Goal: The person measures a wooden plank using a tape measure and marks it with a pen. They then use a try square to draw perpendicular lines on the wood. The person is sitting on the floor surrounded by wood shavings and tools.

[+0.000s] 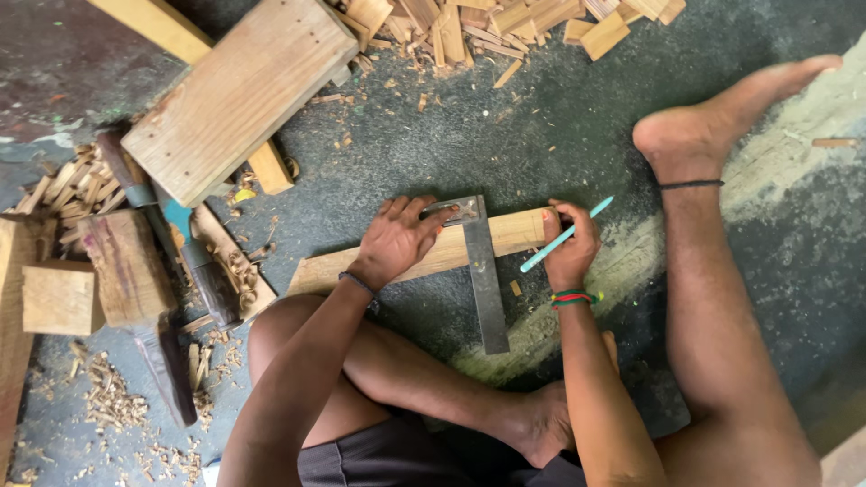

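Pinching the teal pencil (564, 236) in my right hand (570, 251), tip near the wood strip (424, 259) at 12 o'clock of my crossed legs; left hand (397, 242) flat, pressing the try square (481, 271) down; marking step, I judge; next needs the blade steady.

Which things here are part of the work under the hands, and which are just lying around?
In use:
left hand
right hand
try square
wooden strip
blue-green pencil

Lying about:
wooden stool
offcut pile
wood block
shavings
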